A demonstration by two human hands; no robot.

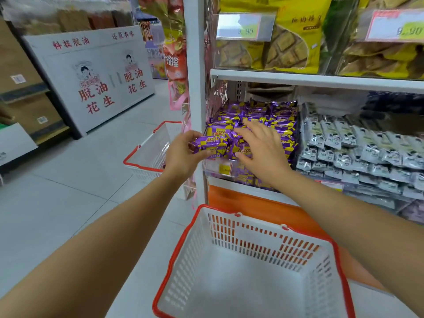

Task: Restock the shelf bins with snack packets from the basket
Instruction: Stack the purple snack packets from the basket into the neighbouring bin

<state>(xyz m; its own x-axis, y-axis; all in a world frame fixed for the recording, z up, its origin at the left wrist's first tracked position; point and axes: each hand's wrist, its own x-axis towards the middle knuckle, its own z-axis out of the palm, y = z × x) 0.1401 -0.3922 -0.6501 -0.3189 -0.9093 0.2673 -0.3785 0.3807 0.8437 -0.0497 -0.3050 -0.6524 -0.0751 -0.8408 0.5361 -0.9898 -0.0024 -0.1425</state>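
The purple-and-yellow snack packets [263,115] lie heaped in the shelf bin at the frame's centre, too many to count. At 9 o'clock of the heap, the left hand [181,154] curls its fingers round what look like two held packets [210,144] at the bin's front corner. The right hand [261,148] rests on the heap, fingers spread straight, grasping nothing.

There are two white, red-rimmed baskets: the near basket [174,253] at 6 o'clock and the far basket [137,157] at 9 o'clock, past the white shelf post [195,65]. Grey packets [355,143] fill the bin at 3 o'clock.

At 12 o'clock, yellow bags [293,49] sit behind two price tags [245,26], both reading 9.90. At 10 o'clock, a white display panel [91,74] reads 脱油花生 in red.
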